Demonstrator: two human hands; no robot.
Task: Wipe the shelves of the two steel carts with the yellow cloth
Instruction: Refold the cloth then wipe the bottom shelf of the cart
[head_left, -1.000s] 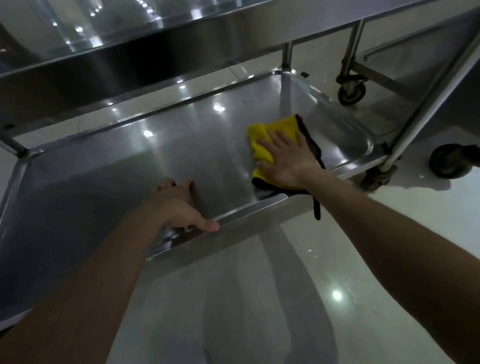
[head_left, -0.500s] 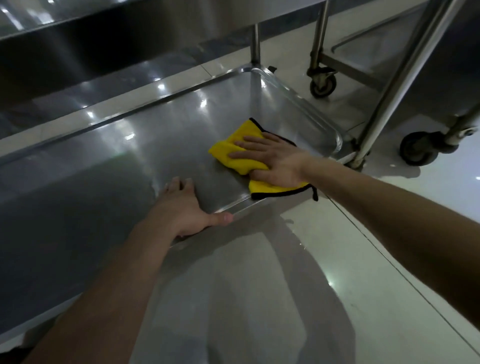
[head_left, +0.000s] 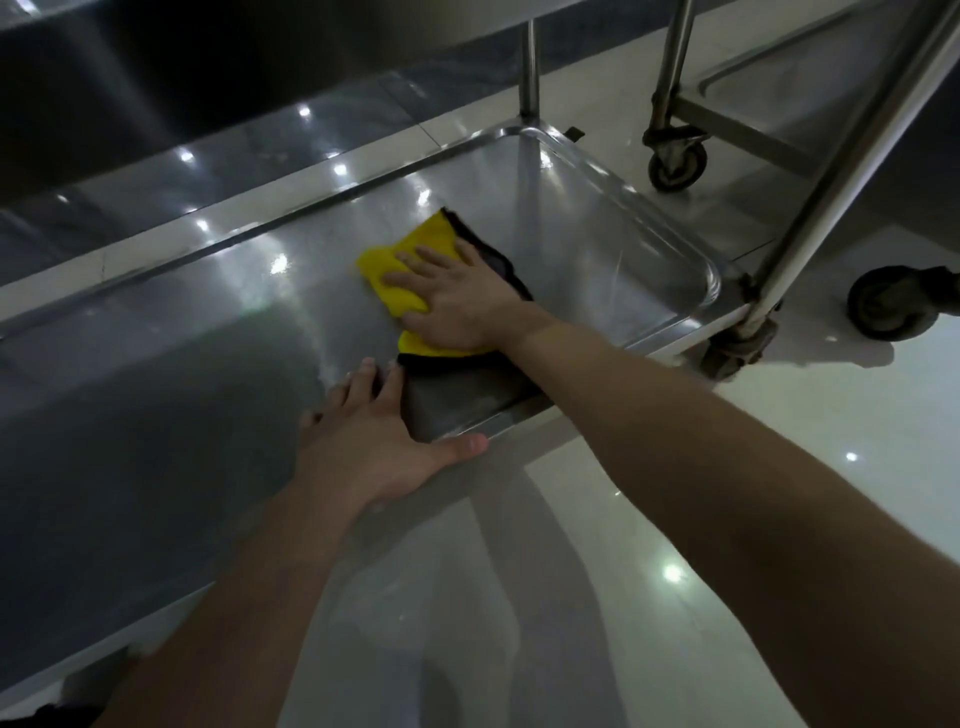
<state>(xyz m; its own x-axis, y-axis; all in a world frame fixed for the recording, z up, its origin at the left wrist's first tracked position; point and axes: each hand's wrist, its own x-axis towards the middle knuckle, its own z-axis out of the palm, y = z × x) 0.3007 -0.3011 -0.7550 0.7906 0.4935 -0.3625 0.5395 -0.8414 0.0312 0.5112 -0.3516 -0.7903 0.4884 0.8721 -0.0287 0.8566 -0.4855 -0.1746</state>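
Observation:
The yellow cloth (head_left: 410, 254), edged in black, lies flat on the bottom shelf (head_left: 623, 260) of the near steel cart. My right hand (head_left: 457, 301) presses down on it with straight, spread fingers, right of the shelf's middle. My left hand (head_left: 374, 441) rests on the shelf's front rim, fingers inside on the steel and thumb along the edge. The second steel cart (head_left: 769, 98) stands to the right, its low shelf partly in view.
The near cart's upper shelf (head_left: 156, 62) overhangs at the top. An upright post (head_left: 841, 166) and caster (head_left: 737, 348) stand at the shelf's right corner. Two more wheels, one (head_left: 678, 161) behind and another (head_left: 888, 301) at far right, sit on the glossy tiled floor (head_left: 779, 467).
My right hand has slid the cloth leftward across the shelf, from near the right end toward the middle. My left hand has stayed on the front rim.

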